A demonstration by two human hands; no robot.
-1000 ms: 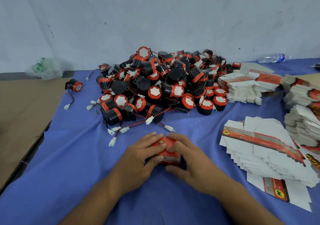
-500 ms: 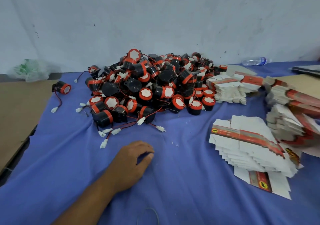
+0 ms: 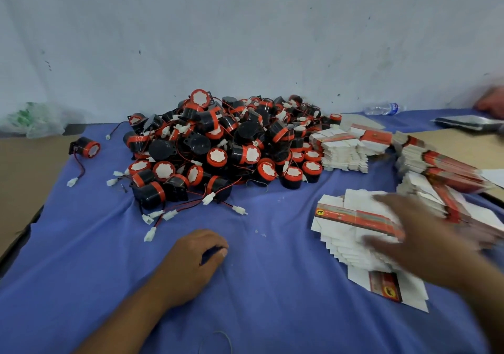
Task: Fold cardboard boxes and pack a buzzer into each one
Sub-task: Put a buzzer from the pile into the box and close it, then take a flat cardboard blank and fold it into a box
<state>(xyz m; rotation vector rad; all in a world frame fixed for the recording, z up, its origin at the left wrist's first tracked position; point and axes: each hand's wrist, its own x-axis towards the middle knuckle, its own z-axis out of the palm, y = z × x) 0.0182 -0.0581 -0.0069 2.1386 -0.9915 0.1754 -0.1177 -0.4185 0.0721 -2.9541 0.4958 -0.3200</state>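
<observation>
1. Your left hand (image 3: pixel 191 266) rests on the blue-covered tabletop (image 3: pixel 272 293), near centre, loosely curled and empty.
2. Your right hand (image 3: pixel 425 241), blurred, spreads its fingers over the flat box stack (image 3: pixel 341 233) at right.
3. The buzzer pile (image 3: pixel 218 146) sits far centre.

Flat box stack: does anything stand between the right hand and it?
Nothing visible does. The right hand is spread, blurred, right over the flat box stack; the buzzer pile lies well to the left.

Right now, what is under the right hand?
A fanned stack of flat boxes on the blue cloth. The part beneath the right hand is covered; blur hides any contact.
</observation>
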